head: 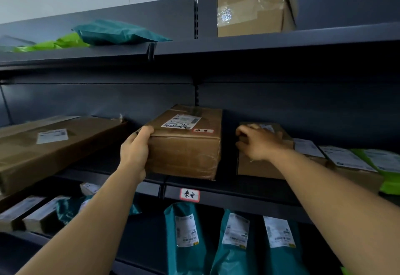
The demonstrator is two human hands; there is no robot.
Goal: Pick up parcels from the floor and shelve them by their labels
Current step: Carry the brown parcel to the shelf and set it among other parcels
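The parcel point(186, 142) is set on the shelf point(238, 190) above the tag point(189, 194), long axis running inward; the left hand point(135, 151) is clasped on its near-left corner, the right hand point(257, 142) curled on the neighbouring box point(259, 166).

Shelving stock, counted by kind.

Cardboard boxes: one on the top shelf point(255, 6); on the middle shelf, one long flat box point(49, 144), one labelled box point(186, 144) and one smaller box point(259, 166); further flat parcels at far right, number unclear.

Teal mailer bags: one on the top shelf point(116, 32); three standing in the lower shelf point(184, 238), point(233, 244), point(281, 248).

Lime-green bags: one top left point(54, 44), one middle right point(387, 166).

Shelf tag with characters point(189, 194): one.

Hands: two, left hand point(135, 151) and right hand point(257, 142).
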